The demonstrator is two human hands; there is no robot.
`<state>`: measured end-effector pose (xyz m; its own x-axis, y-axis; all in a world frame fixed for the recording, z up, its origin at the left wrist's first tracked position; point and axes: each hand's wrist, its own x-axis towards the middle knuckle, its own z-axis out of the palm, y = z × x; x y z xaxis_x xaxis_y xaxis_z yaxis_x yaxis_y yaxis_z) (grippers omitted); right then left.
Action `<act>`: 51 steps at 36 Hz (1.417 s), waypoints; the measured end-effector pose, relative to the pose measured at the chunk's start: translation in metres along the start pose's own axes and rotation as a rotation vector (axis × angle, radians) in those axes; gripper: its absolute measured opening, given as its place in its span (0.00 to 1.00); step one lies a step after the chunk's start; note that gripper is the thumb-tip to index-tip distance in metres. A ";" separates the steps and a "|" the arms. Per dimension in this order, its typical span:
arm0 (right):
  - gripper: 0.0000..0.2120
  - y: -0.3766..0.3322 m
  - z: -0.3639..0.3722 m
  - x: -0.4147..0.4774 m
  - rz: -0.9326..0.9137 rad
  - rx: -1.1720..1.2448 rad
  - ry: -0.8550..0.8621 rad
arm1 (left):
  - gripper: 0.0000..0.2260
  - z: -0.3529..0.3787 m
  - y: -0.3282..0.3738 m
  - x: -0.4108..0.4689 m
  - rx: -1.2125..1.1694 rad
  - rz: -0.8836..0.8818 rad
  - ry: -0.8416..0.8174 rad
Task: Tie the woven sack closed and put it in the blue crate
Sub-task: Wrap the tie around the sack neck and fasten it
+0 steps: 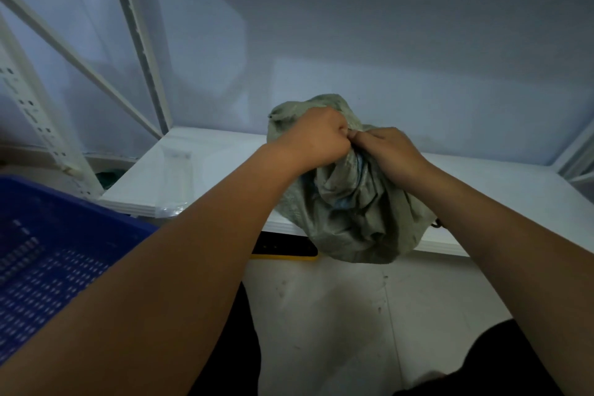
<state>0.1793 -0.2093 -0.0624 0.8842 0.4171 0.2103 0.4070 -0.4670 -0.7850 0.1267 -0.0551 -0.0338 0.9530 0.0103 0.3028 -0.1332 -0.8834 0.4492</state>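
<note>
A grey-green woven sack [350,212] sits on the front edge of a white shelf board [205,167], its lower part bulging over the edge. My left hand [316,140] is closed in a fist around the bunched neck of the sack. Touching it on the right, my right hand [390,153] also grips the gathered fabric. The sack's loose top sticks up behind my left hand. Whether any cord is around the neck is hidden by my fingers. The blue crate [48,254], perforated plastic, stands at the lower left under my left forearm.
White metal rack uprights [141,42] and a diagonal brace rise at the left. A wall closes the back. A yellow-edged black object [286,249] lies under the shelf edge. Pale floor [337,315] lies below, with my dark-clothed legs at the bottom.
</note>
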 end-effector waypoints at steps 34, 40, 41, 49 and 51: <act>0.20 0.024 -0.007 0.015 -0.212 0.113 0.068 | 0.12 -0.019 0.016 -0.007 -0.163 -0.022 -0.019; 0.18 0.033 -0.004 0.007 -0.342 -0.316 0.062 | 0.13 -0.005 -0.001 -0.018 -0.393 -0.390 -0.422; 0.18 0.033 -0.003 0.006 -0.381 -0.374 0.074 | 0.16 -0.002 -0.004 -0.020 -0.436 -0.421 -0.489; 0.17 0.021 0.008 0.003 -0.614 -0.522 0.171 | 0.11 -0.005 -0.012 -0.017 -0.697 -0.509 -0.429; 0.19 0.019 0.009 0.005 -0.589 -0.494 0.200 | 0.11 -0.006 -0.009 -0.016 -0.742 -0.517 -0.384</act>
<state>0.1898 -0.2088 -0.0814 0.4968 0.5775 0.6478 0.8340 -0.5242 -0.1722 0.1107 -0.0441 -0.0375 0.9481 0.0440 -0.3149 0.3136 -0.2928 0.9033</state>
